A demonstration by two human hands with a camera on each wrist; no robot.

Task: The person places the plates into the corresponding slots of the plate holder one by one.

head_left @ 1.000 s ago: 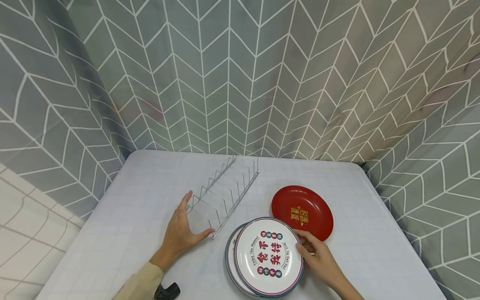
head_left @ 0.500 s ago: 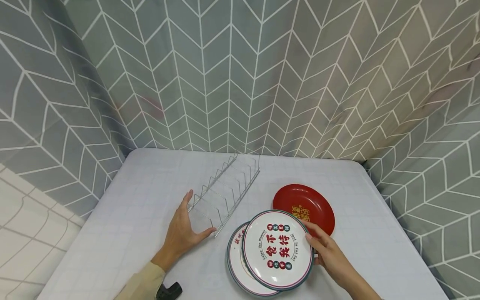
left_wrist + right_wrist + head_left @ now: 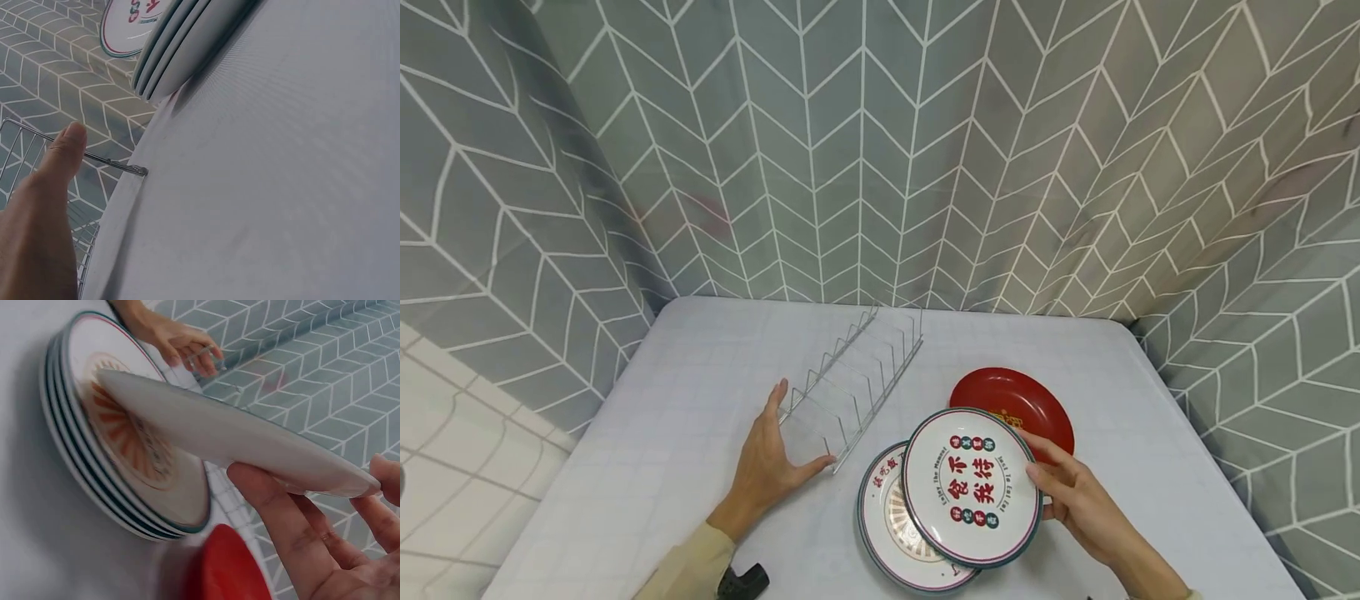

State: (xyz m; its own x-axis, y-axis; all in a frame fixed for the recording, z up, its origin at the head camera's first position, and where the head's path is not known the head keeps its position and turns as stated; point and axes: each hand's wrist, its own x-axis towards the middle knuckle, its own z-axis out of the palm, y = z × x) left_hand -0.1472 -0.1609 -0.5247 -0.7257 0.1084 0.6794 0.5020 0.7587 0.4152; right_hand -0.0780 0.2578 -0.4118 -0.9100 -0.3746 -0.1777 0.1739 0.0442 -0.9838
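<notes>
The left hand (image 3: 767, 467) touched the rack (image 3: 878, 406); right of it were the red dish (image 3: 1033, 404), lower plate (image 3: 889, 518) and right hand (image 3: 1078, 500), gripping an upper plate (image 3: 972, 492).

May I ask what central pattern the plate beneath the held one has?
Orange-brown rays on the white plate, clearest in the right wrist view.

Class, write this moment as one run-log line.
left hand: touches wire rack | right hand: grips white plate, tilted over plate stack | red plate: on table
</notes>
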